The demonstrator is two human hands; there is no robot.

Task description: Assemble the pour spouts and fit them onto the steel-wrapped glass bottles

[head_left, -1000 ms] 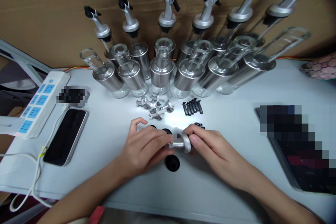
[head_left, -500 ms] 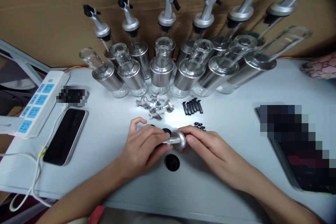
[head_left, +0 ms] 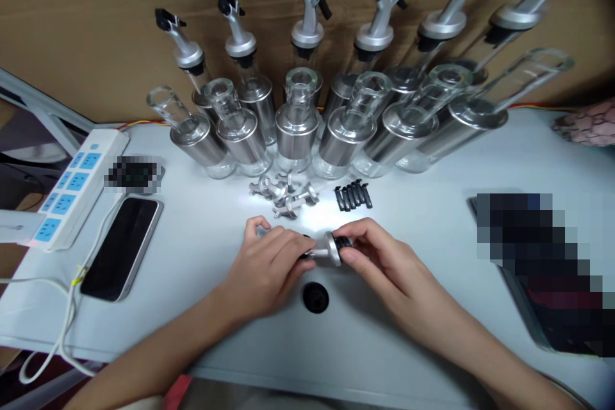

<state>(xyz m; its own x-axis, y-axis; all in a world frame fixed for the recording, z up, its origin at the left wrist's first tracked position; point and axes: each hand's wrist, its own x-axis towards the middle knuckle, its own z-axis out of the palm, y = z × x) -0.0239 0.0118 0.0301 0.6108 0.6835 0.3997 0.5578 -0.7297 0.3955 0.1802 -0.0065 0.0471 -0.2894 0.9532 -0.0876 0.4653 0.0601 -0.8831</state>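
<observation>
A silver pourer spout (head_left: 331, 250) is held sideways between my two hands. My left hand (head_left: 269, 262) pinches its narrow end, fingertips closed round it. The fingers of my right hand (head_left: 379, 256) grip the black ribbed stopper (head_left: 342, 245) at the wide collar. Just below the hands, a round black hole or cap (head_left: 316, 298) shows on the table. Beyond them lie a loose pile of silver spouts (head_left: 286, 195) and a row of black levers (head_left: 353, 196).
Open glass bottles with steel bands (head_left: 296, 134) stand in a row, with spout-topped bottles (head_left: 307, 35) behind. On the left are a power strip (head_left: 72, 186), a phone (head_left: 122, 250) and white cables (head_left: 62, 327). A dark tablet-like device (head_left: 542, 307) lies at the right.
The spout has turned so its collar is seen edge-on and the black stopper shows. My right hand has shifted slightly right, and its fingers now hold the stopper end.
</observation>
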